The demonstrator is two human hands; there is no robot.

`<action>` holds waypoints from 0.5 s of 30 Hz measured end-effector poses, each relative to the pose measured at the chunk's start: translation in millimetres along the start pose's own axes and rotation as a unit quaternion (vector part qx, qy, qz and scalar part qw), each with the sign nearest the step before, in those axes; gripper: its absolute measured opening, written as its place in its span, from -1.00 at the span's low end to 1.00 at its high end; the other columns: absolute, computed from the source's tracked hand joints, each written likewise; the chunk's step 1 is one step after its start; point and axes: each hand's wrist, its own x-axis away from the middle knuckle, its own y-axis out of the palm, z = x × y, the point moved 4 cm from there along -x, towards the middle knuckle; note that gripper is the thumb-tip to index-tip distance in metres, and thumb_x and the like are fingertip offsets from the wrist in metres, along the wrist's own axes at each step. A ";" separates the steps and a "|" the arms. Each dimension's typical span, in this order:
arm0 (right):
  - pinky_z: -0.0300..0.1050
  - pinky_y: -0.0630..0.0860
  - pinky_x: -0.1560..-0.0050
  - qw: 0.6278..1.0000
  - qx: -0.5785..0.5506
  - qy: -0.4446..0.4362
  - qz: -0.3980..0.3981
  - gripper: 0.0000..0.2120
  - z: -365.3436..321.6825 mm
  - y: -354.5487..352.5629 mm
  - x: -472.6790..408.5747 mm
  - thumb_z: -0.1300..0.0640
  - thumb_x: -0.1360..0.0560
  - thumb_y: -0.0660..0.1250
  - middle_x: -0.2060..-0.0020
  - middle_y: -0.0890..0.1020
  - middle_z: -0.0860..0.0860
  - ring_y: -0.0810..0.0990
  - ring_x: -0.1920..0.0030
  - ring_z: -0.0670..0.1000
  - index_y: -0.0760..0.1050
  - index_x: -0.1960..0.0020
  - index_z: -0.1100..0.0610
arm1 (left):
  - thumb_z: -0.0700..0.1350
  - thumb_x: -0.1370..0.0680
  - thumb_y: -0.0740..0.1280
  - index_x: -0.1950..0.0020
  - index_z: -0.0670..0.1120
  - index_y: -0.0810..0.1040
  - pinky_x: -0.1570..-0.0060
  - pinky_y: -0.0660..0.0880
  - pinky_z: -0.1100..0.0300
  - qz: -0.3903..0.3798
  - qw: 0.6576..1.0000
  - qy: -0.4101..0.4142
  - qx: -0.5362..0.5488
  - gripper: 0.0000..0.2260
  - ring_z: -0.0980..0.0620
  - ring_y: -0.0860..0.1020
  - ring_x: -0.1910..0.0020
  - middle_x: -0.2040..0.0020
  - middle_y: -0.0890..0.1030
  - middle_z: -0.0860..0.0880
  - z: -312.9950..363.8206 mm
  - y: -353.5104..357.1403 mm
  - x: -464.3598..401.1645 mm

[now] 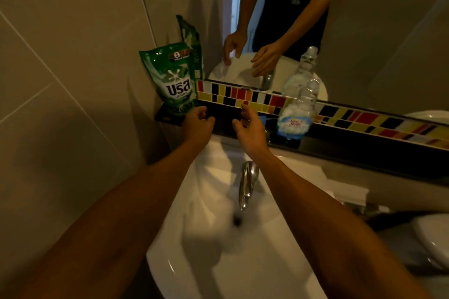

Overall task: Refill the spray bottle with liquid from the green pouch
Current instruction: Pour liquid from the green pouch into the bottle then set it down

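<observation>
A green pouch [173, 80] stands upright on the dark ledge [340, 150] behind the sink, leaning into the wall corner. A clear plastic bottle [297, 114] with a blue and white label stands on the same ledge to the right; no spray head shows on it. My left hand [197, 122] hovers just below and to the right of the pouch, fingers curled, holding nothing. My right hand [250, 128] is between pouch and bottle with fingers apart, empty. Both hands are above the back of the white sink [255, 262].
A chrome tap [246, 183] rises at the sink's back, under my right forearm. A strip of coloured mosaic tiles [255, 99] and a mirror run behind the ledge. A white toilet rim [435, 243] sits at the right edge. Beige tiled wall stands on the left.
</observation>
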 end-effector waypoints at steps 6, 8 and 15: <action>0.02 0.56 -0.34 0.997 0.020 0.016 0.069 -0.51 26.1 -61.4 35.3 0.24 -0.63 0.36 -0.39 0.56 0.06 0.57 -0.31 0.01 0.39 -0.53 0.08 | -0.17 -0.56 0.39 -0.47 -0.12 0.44 -0.24 0.50 0.05 -0.124 0.984 0.087 -0.090 -0.53 -0.12 0.53 -0.32 -0.38 0.53 -0.15 9.0 45.2 24.4; 0.04 0.55 -0.35 0.994 0.030 0.030 0.099 -0.54 31.5 -82.1 41.2 0.23 -0.62 0.37 -0.37 0.55 0.09 0.56 -0.33 0.04 0.42 -0.49 0.10 | -0.15 -0.55 0.41 -0.47 -0.12 0.44 -0.23 0.50 0.06 -0.148 0.979 0.105 -0.098 -0.52 -0.11 0.54 -0.30 -0.37 0.54 -0.14 14.6 60.0 29.7; -0.08 0.66 -0.15 0.987 -0.003 0.025 0.160 -0.50 32.0 -145.9 34.7 0.22 -0.58 0.44 -0.40 0.50 0.09 0.57 -0.35 0.06 0.38 -0.45 0.04 | -0.06 -0.54 0.41 -0.42 -0.01 0.49 -0.17 0.55 0.02 -0.172 0.968 0.125 -0.134 -0.56 -0.06 0.58 -0.20 -0.28 0.60 -0.05 26.4 100.0 22.9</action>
